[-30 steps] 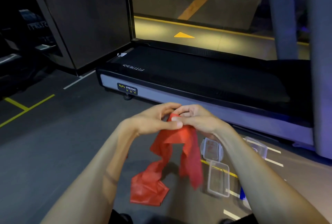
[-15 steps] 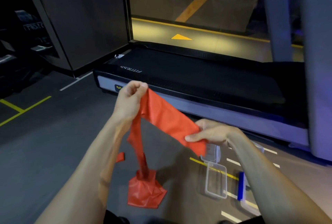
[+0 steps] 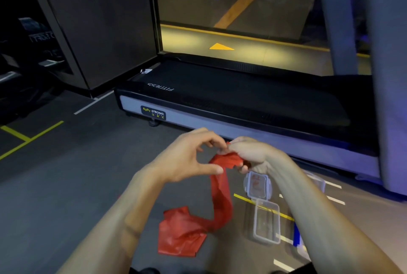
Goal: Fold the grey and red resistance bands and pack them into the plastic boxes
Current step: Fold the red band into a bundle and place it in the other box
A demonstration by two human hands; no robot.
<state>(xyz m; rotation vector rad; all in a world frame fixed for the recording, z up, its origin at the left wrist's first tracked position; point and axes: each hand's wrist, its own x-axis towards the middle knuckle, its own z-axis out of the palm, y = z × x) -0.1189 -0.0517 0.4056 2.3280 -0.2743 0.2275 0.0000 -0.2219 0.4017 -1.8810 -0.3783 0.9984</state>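
1. Dark matte floor (image 3: pixel 55 185) with yellow lines lies before us, a black treadmill (image 3: pixel 242 97) behind.
2. We pinch the thin, glossy red band (image 3: pixel 221 196) in our right hand (image 3: pixel 248 155); its tail crumples on the floor.
3. Our left hand (image 3: pixel 187 159) curls loosely beside it, fingers apart.
4. Clear rectangular plastic box (image 3: pixel 266 221) and its lid (image 3: pixel 257 185) sit just right of the band.

Both forearms bare, no sleeves; left hand (image 3: pixel 187 159) and right hand (image 3: pixel 248 155) ungloved, no rings seen.

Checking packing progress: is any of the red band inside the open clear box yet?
No, the clear box holds nothing; the red band runs from the right hand to a heap on the floor.
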